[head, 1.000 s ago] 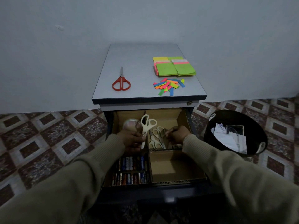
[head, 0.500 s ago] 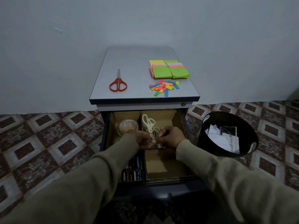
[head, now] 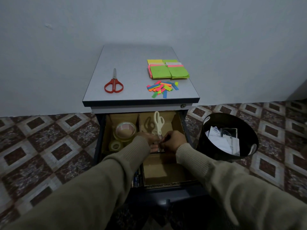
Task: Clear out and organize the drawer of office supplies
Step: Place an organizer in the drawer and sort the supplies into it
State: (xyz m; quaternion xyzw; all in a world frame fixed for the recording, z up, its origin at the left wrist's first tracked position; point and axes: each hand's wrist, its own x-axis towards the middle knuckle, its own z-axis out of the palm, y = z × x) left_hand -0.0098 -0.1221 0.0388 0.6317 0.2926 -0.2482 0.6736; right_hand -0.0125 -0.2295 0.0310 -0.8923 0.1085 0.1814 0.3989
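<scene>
Hands on cream scissors: your left hand point(head: 150, 139) and right hand point(head: 172, 141) pinch the cream scissors point(head: 158, 122) blades.
Risk: handles at 12 o'clock snagging the drawer point(head: 181, 125) divider.

Both hands, left point(head: 150, 140) and right point(head: 172, 141), gripping cream scissors point(head: 158, 122) upright over the open drawer point(head: 181, 123); red scissors point(head: 114, 83) on the surface point(head: 132, 63) above.

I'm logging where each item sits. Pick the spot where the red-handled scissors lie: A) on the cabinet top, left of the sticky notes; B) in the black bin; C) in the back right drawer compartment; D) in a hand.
A: the red-handled scissors lie flat on the cabinet top, left of the sticky notes.
</scene>
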